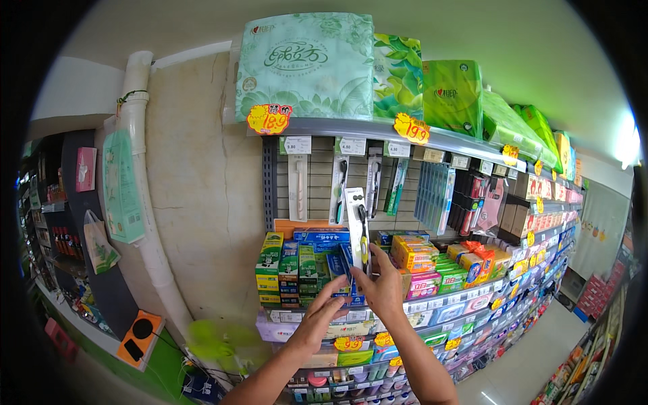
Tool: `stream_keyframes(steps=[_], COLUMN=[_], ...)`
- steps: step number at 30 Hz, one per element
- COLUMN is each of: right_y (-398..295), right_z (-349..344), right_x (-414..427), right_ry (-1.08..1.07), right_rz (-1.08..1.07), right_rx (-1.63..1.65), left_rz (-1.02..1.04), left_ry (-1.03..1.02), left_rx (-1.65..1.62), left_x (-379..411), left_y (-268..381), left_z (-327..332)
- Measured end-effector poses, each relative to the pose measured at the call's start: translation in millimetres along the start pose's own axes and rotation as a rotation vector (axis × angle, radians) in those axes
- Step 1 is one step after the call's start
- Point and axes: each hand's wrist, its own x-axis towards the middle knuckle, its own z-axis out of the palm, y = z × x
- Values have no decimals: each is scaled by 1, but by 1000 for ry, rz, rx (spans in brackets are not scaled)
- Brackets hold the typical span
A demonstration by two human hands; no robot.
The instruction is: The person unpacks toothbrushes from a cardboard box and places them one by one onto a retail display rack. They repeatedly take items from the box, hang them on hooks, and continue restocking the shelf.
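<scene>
My right hand (380, 283) grips the lower end of a packaged toothbrush (361, 223), black and yellow on a white card, held upright before the shelf. Beside it on the left, my left hand (324, 314) has its fingers apart and seems to hold nothing. Behind them, toothpaste boxes (308, 268) are stacked on a shelf. Packaged toothbrushes hang from hooks above, among them a pink one (299, 187), a black and teal one (339, 190) and a green pack (396, 187).
Large tissue packs (306, 66) stand on the top shelf. Yellow soap boxes (415, 253) sit right of my hands. A white pipe (157, 258) runs down the wall at left, near a blurred green object (212, 339). A tiled aisle (511, 364) lies at lower right.
</scene>
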Motion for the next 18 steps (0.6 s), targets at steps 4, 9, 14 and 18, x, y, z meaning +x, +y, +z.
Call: stream_keyframes(steps=[4,9,14,18], right_y=[0,-10,-5,2], right_z=[13,32,45,55], right_x=[25,52,70,77], right_ry=[52,68,138,187], right_rz=[-29,-7,-18,-13], right_rx=[-59,-141,-187,-171], left_rz=[-21,-69,-70,-108], left_ry=[-15,-36,-77,-105], left_rx=[-19,-38,-67,-68], left_x=[-6,-15,-18,-20], left_y=[-5,-12,-18,-14], left_z=[-10,-26,-35,-41])
